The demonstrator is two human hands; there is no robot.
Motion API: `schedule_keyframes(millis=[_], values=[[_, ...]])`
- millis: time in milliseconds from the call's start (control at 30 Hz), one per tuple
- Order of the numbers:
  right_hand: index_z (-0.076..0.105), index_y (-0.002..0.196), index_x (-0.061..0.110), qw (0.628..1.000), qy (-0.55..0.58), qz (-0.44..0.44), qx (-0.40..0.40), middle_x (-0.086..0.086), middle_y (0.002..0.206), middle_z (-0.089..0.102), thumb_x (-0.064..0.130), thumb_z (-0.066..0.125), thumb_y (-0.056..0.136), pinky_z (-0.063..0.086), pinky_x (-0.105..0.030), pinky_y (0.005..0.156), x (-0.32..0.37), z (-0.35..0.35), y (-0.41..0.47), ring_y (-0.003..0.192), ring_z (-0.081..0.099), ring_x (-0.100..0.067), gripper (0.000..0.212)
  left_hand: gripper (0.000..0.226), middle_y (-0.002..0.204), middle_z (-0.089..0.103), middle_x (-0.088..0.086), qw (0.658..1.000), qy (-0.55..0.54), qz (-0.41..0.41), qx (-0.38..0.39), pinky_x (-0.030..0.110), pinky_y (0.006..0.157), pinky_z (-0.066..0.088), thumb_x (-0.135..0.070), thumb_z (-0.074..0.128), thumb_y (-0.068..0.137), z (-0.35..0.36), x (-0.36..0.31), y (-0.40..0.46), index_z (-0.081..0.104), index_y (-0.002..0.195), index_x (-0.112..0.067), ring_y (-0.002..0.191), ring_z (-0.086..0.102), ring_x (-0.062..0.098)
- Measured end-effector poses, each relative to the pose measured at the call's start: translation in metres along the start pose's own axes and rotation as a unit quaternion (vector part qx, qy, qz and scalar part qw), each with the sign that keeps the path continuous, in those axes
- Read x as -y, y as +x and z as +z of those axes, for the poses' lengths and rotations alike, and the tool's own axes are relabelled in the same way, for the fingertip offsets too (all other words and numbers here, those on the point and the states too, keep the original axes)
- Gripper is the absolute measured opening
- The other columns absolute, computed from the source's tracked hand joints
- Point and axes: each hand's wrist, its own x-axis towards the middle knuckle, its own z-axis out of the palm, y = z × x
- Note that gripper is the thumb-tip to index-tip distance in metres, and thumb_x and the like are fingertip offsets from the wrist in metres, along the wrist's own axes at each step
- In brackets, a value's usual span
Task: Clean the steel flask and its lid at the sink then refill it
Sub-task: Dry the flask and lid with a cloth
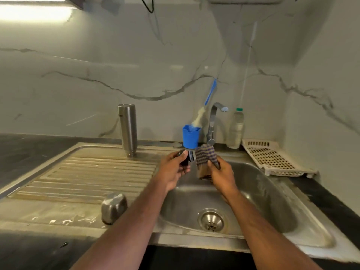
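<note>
Marble-veined wall panels back a steel sink unit set into a dark counter, seen from the head camera, the only view. On the ribbed drainboard (81,172) the steel flask (127,129) stands upright and uncapped, well apart from both hands, near the back edge. A rounded steel cup (114,207), probably the flask's outer cap, lies mouth-down at the drainboard's front, just beside the basin (272,201).

Over the basin's back left corner the left hand (173,170) grips the lid (188,156), a dark stopper with a blue ring, its fingers curled round it. The right hand (222,175) grips a striped scrub cloth (205,155), thumb pinching it, with the cloth touching or just beside the lid's end; I cannot tell which.

I judge the step in hand to be scrubbing the lid; the flask's own state of cleaning cannot be read from here. No water shows at the tap (214,117), so the next move likely calls for turning the lid against the cloth to reach the threads and ring, then opening the tap to rinse.

Behind the hands 1 blue holder (191,138) carries a bottle brush (209,94), handy for the flask's inside. 1 clear plastic bottle (236,129) with a green cap stands by the tap, and a cream perforated tray (272,158) lies to the right.

No brand, label or writing can be read on anything.
</note>
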Motion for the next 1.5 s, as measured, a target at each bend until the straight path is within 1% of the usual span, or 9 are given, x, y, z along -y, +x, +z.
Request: schedule_keyframes(millis=[133,333,533,633,833,1033,1233,1400,1500], values=[[0.067,0.127,0.037,0.997,0.046,-0.039,0.057,0.007,0.112,0.075,0.014,0.057,0.099,0.058,-0.039,0.093,-0.002,0.028,0.008,0.105,0.071,-0.014,0.038,0.029,0.115,0.071,0.024,0.999,-0.023,0.022,0.013,0.041,0.083,0.062,-0.002,0.070,0.091,0.007,0.017,0.013,0.065,0.120,0.001,0.101,0.072,0.034],[0.069,0.118,0.029,0.986,0.150,0.019,0.063,-0.001,0.110,0.076,0.018,0.050,0.105,0.057,-0.038,0.089,0.008,0.039,0.027,0.109,0.070,-0.022,0.026,0.041,0.109,0.075,0.018,0.994,0.047,0.094,0.036,0.040,0.084,0.062,0.008,0.078,0.080,0.005,0.016,0.015,0.068,0.115,-0.009,0.102,0.073,0.033],[0.069,0.123,0.021,0.987,0.119,0.001,0.103,-0.004,0.108,0.074,0.015,0.053,0.104,0.061,-0.027,0.070,0.008,0.046,0.017,0.102,0.071,-0.017,0.025,0.049,0.100,0.077,0.005,0.986,0.048,0.151,-0.060,0.044,0.089,0.061,0.006,0.082,0.076,-0.014,0.012,0.025,0.067,0.120,-0.008,0.097,0.075,0.023],[0.070,0.118,0.025,0.992,0.100,-0.029,0.077,-0.002,0.103,0.076,0.015,0.052,0.103,0.060,-0.035,0.080,0.010,0.043,0.020,0.097,0.071,-0.017,0.025,0.055,0.107,0.077,0.002,0.955,0.220,0.200,-0.014,0.045,0.097,0.057,-0.003,0.090,0.068,-0.016,0.018,0.024,0.071,0.117,-0.015,0.102,0.073,0.018],[0.068,0.124,0.027,0.991,0.108,-0.012,0.075,0.002,0.109,0.075,0.016,0.051,0.104,0.060,-0.041,0.090,0.006,0.037,0.017,0.106,0.070,-0.019,0.028,0.051,0.111,0.076,0.011,0.974,0.099,0.202,0.011,0.037,0.086,0.061,-0.001,0.086,0.075,-0.010,0.014,0.021,0.070,0.121,-0.013,0.104,0.073,0.027],[0.063,0.135,0.034,0.995,-0.005,-0.062,0.082,0.005,0.130,0.067,-0.003,0.051,0.095,0.053,-0.040,0.103,0.008,0.034,0.025,0.116,0.064,-0.012,0.056,0.040,0.099,0.078,0.011,0.958,0.212,0.174,0.085,0.042,0.086,0.062,0.001,0.082,0.079,-0.009,0.014,0.017,0.072,0.117,-0.007,0.093,0.075,0.026],[0.070,0.123,0.038,0.989,0.037,-0.047,0.133,0.001,0.124,0.069,-0.005,0.049,0.099,0.058,-0.035,0.093,0.006,0.030,0.027,0.107,0.067,-0.017,0.053,0.023,0.104,0.076,0.019,0.995,0.057,0.079,0.000,0.037,0.079,0.064,-0.006,0.076,0.087,-0.010,0.009,0.017,0.069,0.108,-0.008,0.090,0.076,0.027],[0.072,0.119,0.024,0.992,0.062,-0.019,0.107,-0.003,0.108,0.074,-0.004,0.046,0.099,0.063,-0.038,0.075,0.010,0.022,0.026,0.098,0.072,-0.025,0.044,0.053,0.103,0.073,-0.011,0.912,0.341,0.224,0.045,0.010,0.084,0.052,-0.010,0.090,0.071,-0.006,0.013,0.016,0.069,0.119,-0.016,0.093,0.069,-0.001],[0.071,0.116,0.025,0.992,0.081,-0.002,0.100,-0.005,0.104,0.076,0.000,0.046,0.101,0.062,-0.034,0.066,0.008,0.019,0.025,0.090,0.075,-0.024,0.038,0.057,0.103,0.067,-0.016,0.916,0.327,0.232,0.023,0.005,0.082,0.047,-0.010,0.090,0.072,0.001,0.013,0.014,0.066,0.123,-0.021,0.094,0.062,-0.008]])
